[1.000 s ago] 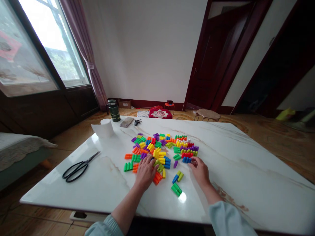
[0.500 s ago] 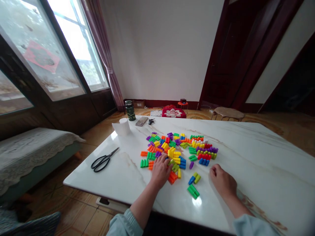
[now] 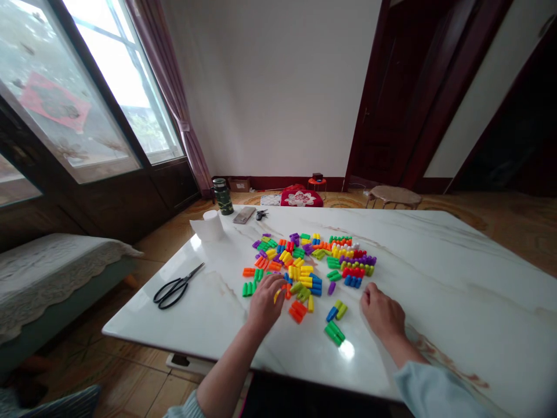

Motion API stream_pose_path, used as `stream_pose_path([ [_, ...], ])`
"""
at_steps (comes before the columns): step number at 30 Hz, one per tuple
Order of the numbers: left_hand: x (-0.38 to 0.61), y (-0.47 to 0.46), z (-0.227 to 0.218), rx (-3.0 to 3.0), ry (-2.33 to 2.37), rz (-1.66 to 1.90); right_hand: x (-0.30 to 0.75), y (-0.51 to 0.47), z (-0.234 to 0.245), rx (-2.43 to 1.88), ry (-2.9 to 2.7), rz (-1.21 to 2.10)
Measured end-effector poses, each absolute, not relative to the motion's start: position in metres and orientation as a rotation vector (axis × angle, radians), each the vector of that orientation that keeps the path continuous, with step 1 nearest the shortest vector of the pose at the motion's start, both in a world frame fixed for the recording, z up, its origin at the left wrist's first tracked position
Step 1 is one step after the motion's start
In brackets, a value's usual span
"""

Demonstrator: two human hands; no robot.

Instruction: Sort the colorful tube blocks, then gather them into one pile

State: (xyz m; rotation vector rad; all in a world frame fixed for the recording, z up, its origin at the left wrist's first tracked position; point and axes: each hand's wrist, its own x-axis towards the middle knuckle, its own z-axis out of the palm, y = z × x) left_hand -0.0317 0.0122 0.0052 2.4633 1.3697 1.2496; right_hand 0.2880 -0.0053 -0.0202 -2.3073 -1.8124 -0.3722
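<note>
Many small plastic building blocks in bright colours lie on the white marbled table (image 3: 174, 331). My left hand (image 3: 266, 303) hovers at the near left of the pile, fingers bent and thumb apart, with a bit of yellow showing beneath it. Close to it are an orange block (image 3: 298, 312), olive-green blocks (image 3: 300, 290) and joined yellow blocks (image 3: 300, 274). My right hand (image 3: 383, 312) rests closed on the table; the inside of its fingers is hidden. Left of it lie a blue block (image 3: 332, 314) and a green block (image 3: 335, 333). Joined rows (image 3: 359, 261) sit beyond it.
Black-handled scissors (image 3: 174, 288) lie at the left. Behind them stand a white paper roll (image 3: 212, 225) and a camouflage bottle (image 3: 223, 197), with a phone (image 3: 244, 215) and keys (image 3: 261, 215) alongside. A round stool (image 3: 394, 195) is beyond the far edge.
My left hand has drawn back towards me and left, off the olive-green and orange blocks, uncovering more of them. My right hand stays beside the blocks. The view has shifted slightly.
</note>
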Motion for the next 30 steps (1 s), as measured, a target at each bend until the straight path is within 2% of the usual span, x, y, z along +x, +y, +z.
stream_pose_path([
  [7,-0.101,0.013,-0.007,2.356,1.848,1.087,0.288,-0.006,-0.020,-2.312,-1.807,-0.367],
  [13,-0.117,0.001,-0.023,2.328,1.715,1.022,0.289,-0.006,-0.021,-2.308,-1.811,-0.356],
  [22,-0.078,0.002,-0.011,1.977,1.628,1.341,0.289,-0.005,-0.022,-2.296,-1.814,-0.378],
  [30,-0.040,0.011,-0.013,2.155,1.572,1.237,0.288,-0.006,-0.020,-2.292,-1.809,-0.370],
])
